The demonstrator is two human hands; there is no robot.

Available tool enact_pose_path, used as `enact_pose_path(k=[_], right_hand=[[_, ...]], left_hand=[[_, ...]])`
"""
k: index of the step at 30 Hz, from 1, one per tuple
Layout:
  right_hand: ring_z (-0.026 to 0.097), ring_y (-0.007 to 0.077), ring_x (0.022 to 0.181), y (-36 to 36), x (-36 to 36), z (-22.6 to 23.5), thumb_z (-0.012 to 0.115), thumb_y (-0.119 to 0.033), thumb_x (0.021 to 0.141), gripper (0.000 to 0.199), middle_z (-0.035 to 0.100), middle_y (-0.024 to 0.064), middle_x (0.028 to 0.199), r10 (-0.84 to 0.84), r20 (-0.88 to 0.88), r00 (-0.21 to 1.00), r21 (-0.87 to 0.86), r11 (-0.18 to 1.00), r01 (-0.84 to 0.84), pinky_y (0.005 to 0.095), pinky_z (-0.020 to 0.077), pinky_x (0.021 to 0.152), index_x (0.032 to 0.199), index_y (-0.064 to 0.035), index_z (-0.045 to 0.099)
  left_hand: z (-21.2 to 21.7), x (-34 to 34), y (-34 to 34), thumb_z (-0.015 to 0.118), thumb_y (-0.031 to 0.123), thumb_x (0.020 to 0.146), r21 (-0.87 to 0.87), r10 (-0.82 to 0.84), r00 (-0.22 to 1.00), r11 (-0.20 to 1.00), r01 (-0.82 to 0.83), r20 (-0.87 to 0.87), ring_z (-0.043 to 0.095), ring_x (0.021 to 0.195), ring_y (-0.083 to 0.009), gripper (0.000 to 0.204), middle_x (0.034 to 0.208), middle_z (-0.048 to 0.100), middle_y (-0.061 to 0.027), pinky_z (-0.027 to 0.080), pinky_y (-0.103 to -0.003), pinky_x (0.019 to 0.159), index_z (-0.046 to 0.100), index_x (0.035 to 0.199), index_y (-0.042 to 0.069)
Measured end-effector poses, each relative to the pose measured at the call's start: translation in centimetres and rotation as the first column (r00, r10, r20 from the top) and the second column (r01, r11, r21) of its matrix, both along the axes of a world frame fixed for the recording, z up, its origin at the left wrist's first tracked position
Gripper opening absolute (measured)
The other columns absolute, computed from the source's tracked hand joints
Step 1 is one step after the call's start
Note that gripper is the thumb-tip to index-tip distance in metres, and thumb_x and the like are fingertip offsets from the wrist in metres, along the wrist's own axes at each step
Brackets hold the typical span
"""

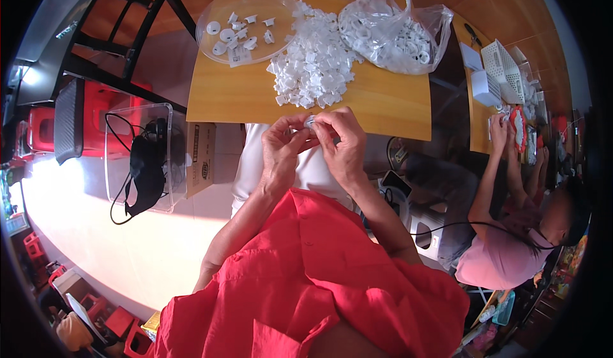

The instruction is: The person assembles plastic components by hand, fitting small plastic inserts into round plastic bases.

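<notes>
One table [389, 108] bears one bag [391, 36]; left hand [281, 146] and right hand [345, 142] pinch one white piece [310, 122], grip narrow.

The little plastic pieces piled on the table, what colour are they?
The plastic pieces are white, best seen in the head view.
</notes>
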State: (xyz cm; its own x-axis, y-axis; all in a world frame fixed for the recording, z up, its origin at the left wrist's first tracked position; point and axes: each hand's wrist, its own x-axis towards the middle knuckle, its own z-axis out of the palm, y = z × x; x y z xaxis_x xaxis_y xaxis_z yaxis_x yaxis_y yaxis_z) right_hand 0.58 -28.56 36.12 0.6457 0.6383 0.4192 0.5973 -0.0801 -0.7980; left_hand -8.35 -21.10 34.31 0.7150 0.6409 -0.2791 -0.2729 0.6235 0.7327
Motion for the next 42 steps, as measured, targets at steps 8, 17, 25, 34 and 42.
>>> enact_pose_path(k=[8,17,25,34,42], right_hand=[[0.056,0.0183,0.058,-0.1,0.0,-0.7,0.063,0.004,0.074,0.012,0.052,0.0071,0.073,0.022,0.001,1.000,0.027,0.999,-0.022,0.0277,0.0453,0.049,0.083,-0.0034,0.059],[0.059,0.0146,0.066,-0.3,-0.1,-0.5,0.063,0.008,0.071,0.027,0.054,0.0062,0.078,0.071,-0.186,0.980,0.071,0.996,-0.059,0.0242,0.0493,0.058,0.096,-0.0030,0.059],[0.060,0.0115,0.070,-0.7,0.2,-0.4,0.067,0.004,0.071,0.023,0.057,0.0042,0.080,0.100,-0.346,0.933,0.105,0.992,-0.067,0.0228,0.0485,0.064,0.093,0.0000,0.059],[0.059,0.0106,0.070,-0.6,0.0,0.5,0.065,0.000,0.075,0.013,0.058,0.0052,0.079,0.058,-0.413,0.909,0.059,0.998,-0.037,0.0226,0.0477,0.064,0.087,0.0012,0.061],[0.056,0.0092,0.064,-0.7,0.5,-0.4,0.064,-0.001,0.076,0.009,0.058,0.0047,0.075,0.076,-0.403,0.912,0.060,0.997,-0.057,0.0215,0.0450,0.059,0.084,0.0011,0.061]], left_hand=[[-0.5,0.0,-0.1,0.051,-0.002,0.084,0.012,-0.012,0.999,1.000,0.013,-0.051,0.062,0.076,-0.0150,0.018,0.081,0.055,-0.0033,0.055,-0.030,0.073,0.056,0.102,-0.002],[-0.5,0.1,0.5,0.052,0.004,0.086,0.010,-0.058,0.998,0.998,0.058,-0.017,0.062,0.077,-0.0147,0.017,0.083,0.060,-0.0048,0.054,-0.030,0.073,0.055,0.102,-0.001],[-0.1,0.2,0.4,0.051,0.004,0.087,-0.015,-0.060,0.998,0.998,0.061,0.013,0.062,0.080,-0.0150,0.015,0.088,0.062,-0.0070,0.054,-0.030,0.073,0.056,0.100,0.001],[-0.2,0.2,0.1,0.052,0.003,0.086,0.019,-0.017,1.000,1.000,0.016,0.026,0.062,0.082,-0.0161,0.015,0.089,0.062,-0.0088,0.054,-0.030,0.073,0.056,0.100,0.001],[-0.1,0.4,-0.1,0.051,0.003,0.087,0.116,0.009,1.000,0.993,-0.007,-0.018,0.063,0.079,-0.0156,0.015,0.086,0.062,-0.0081,0.054,-0.030,0.074,0.055,0.101,-0.001]])
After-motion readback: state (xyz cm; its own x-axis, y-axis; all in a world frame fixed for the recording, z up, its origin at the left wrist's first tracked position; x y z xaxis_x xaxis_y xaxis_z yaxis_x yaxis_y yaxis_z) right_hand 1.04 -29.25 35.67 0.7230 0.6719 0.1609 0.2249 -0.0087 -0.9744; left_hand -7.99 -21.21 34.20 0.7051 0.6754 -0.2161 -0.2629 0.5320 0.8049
